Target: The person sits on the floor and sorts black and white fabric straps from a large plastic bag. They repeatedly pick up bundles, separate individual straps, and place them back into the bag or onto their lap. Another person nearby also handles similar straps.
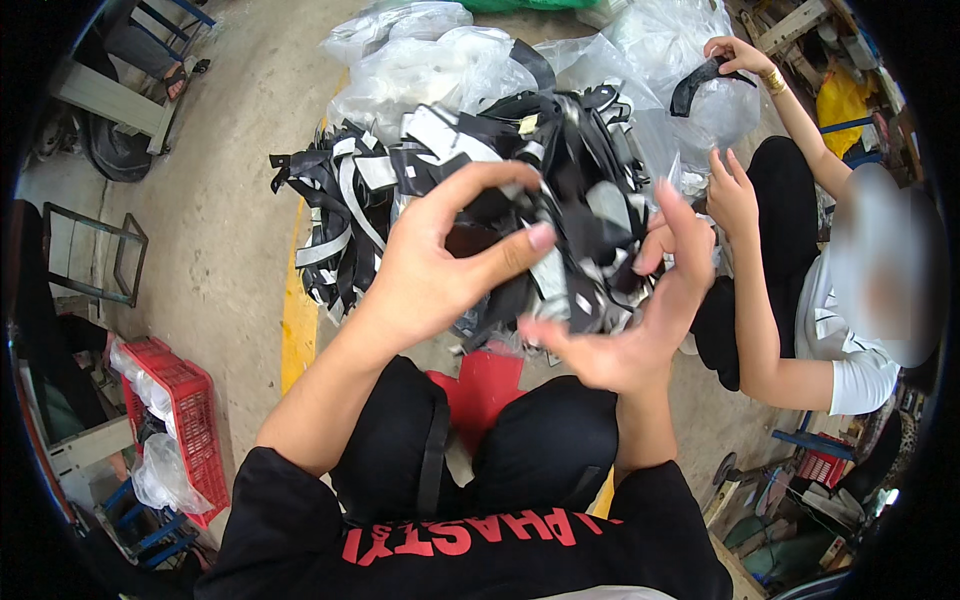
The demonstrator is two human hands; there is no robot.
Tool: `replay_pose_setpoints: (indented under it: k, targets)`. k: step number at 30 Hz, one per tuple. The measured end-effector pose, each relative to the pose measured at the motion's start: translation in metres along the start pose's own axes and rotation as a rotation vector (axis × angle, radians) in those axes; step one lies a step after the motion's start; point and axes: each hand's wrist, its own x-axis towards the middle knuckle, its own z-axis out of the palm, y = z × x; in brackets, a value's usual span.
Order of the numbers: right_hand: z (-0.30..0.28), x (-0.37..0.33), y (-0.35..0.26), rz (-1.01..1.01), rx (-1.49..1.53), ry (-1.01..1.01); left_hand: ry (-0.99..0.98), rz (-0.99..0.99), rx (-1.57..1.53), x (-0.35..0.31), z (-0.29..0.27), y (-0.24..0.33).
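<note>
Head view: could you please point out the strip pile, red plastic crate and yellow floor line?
Strip pile (428, 158): head view, upper strips.
Red plastic crate (200, 438): head view, side wall.
Yellow floor line (298, 340): head view, left stretch.

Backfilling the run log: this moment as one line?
left hand: open, over black-and-white strip pile | right hand: open, fingers spread, blurred | co-worker's raised hand: holding black strip

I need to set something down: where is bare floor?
Bare concrete lies left of the strip pile, between the yellow line and the red crate, and right of the metal frame. Crowded: the pile under the left hand and right hand, the plastic bags beyond it, and the right side with a co-worker.
</note>
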Motion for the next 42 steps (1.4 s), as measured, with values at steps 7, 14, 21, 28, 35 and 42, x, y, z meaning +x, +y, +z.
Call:
replay_pose_setpoints:
  k: [7,14,21,28,35,42]
  targets:
    - [-0.004,-0.007,0.013,0.185,-0.131,0.208,0.003,-0.058,-0.045,-0.002,0.007,-0.005]
    - [-0.007,-0.014,0.026,0.283,0.035,0.222,0.021,-0.057,-0.104,0.000,0.002,-0.012]
    - [-0.006,-0.017,0.034,0.295,0.092,0.228,0.022,-0.075,-0.130,0.001,0.002,-0.015]
    - [-0.015,-0.007,0.025,0.140,0.015,-0.011,0.038,-0.255,-0.200,0.002,-0.011,-0.014]
    - [-0.008,-0.004,-0.003,0.117,0.405,-0.187,0.273,-0.302,-0.340,-0.006,-0.037,-0.012]
    - [0.022,-0.006,0.008,0.501,0.348,-0.322,0.011,-0.198,-0.745,-0.011,-0.058,-0.008]
